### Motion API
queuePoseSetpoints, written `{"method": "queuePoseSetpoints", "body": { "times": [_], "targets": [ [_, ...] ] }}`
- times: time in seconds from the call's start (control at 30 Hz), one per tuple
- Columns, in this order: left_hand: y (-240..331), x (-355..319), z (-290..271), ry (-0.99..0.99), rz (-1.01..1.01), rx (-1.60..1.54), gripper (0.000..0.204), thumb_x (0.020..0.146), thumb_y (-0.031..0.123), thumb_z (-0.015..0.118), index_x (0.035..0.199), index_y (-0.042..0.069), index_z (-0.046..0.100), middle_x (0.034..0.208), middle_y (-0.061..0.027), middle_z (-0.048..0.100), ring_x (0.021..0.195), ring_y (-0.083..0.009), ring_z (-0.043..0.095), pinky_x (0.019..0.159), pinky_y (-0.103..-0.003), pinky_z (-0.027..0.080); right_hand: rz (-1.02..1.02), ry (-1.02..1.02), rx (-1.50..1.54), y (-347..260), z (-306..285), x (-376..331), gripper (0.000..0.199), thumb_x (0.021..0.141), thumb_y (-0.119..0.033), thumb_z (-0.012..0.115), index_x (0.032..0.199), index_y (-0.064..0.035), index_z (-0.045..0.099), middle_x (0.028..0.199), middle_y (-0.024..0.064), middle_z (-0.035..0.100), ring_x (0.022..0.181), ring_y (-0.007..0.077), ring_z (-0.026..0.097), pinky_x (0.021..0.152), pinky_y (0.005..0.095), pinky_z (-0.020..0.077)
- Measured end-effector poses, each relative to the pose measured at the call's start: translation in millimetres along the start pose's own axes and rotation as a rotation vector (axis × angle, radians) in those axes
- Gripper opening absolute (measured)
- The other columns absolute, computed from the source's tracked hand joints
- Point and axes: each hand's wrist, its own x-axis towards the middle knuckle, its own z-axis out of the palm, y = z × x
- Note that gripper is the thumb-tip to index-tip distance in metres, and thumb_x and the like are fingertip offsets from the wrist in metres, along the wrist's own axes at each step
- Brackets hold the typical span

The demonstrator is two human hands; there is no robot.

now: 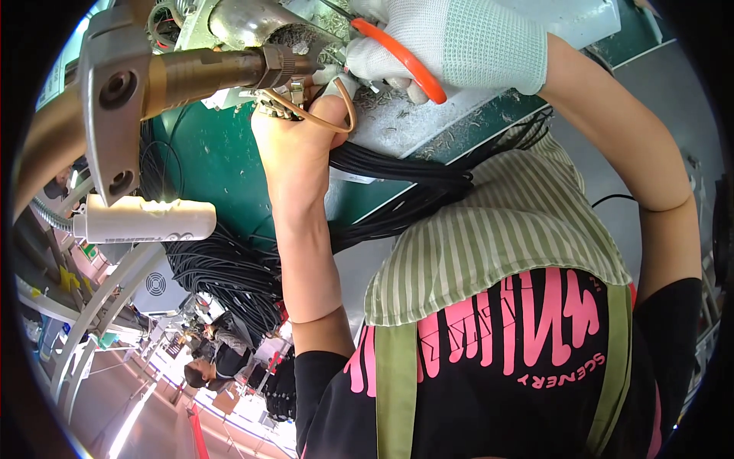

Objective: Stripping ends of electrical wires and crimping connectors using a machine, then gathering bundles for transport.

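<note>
My right hand (pixel 478 46), in a white and pale green knit glove, is closed round red-handled pliers or cutters (pixel 401 57); their jaws point up and left, over the work spot. Bare at the palm and wrist, my left hand (pixel 300 145) is closed beside it, with whitish coverings at the fingertips. Small shiny metal pieces (pixel 289 103) show at its fingers, but what it grips is mostly hidden. A bent tan tube or thick wire (pixel 317 121) curves across its thumb. Just above stands a metal machine part (pixel 248 23) strewn with fine clippings.
A brass-coloured pipe with a nut (pixel 206 76) reaches in from the left, above a white cylindrical lamp (pixel 149 219). Bundled black cables (pixel 405 172) cross the green table edge (pixel 222 168), and more cables (pixel 222 271) hang at left. Another person (pixel 222 363) is far behind.
</note>
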Motion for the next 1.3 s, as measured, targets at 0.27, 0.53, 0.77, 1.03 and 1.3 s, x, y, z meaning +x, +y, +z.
{"method": "queuePoseSetpoints", "body": {
  "times": [0.27,0.53,0.77,1.03,1.3],
  "targets": [
    [-4,0,1,0.016,0.102,0.139,0.009,0.072,-0.003,0.063,0.077,0.002,0.056,0.065,0.0034,0.051,0.053,-0.0033,0.043,0.046,-0.019,0.034,0.371,-0.166,0.507,-2,-5,1,0.032,0.080,-0.022,0.059,0.061,0.0035,0.059,0.052,0.0104,0.056,0.044,0.0162,0.056,0.041,0.0266,0.0417],
    [-1,0,-1,-0.012,0.108,0.158,0.012,0.071,-0.002,0.066,0.080,0.001,0.058,0.068,0.0023,0.054,0.059,-0.0042,0.047,0.051,-0.019,0.037,0.382,-0.188,0.599,-3,-5,-3,0.031,0.082,-0.020,0.059,0.063,0.0032,0.060,0.054,0.0075,0.056,0.044,0.0133,0.056,0.040,0.0232,0.0413],
    [-3,4,0,0.016,0.174,0.178,0.014,0.070,-0.004,0.065,0.082,-0.001,0.058,0.073,0.0005,0.057,0.064,-0.0055,0.050,0.058,-0.020,0.042,0.371,-0.193,0.648,1,-1,-1,0.032,0.082,-0.020,0.059,0.061,0.0033,0.060,0.052,0.0076,0.056,0.044,0.0130,0.056,0.041,0.0230,0.0410],
    [-2,2,-7,-0.030,0.117,0.222,0.018,0.071,-0.005,0.063,0.087,-0.002,0.056,0.074,-0.0011,0.058,0.067,-0.0068,0.052,0.060,-0.020,0.044,0.373,-0.187,0.630,2,3,0,0.034,0.083,-0.022,0.058,0.060,0.0027,0.060,0.053,0.0079,0.057,0.044,0.0132,0.056,0.041,0.0238,0.0414],
    [-12,-16,-25,-0.109,0.108,-0.072,0.013,0.081,0.000,0.056,0.093,-0.003,0.055,0.073,-0.0041,0.058,0.060,-0.0098,0.053,0.055,-0.024,0.044,0.249,-0.078,0.177,-7,-14,-20,0.032,0.080,-0.023,0.060,0.061,0.0020,0.058,0.053,0.0086,0.057,0.047,0.0154,0.056,0.044,0.0279,0.0431]
  ]
}}
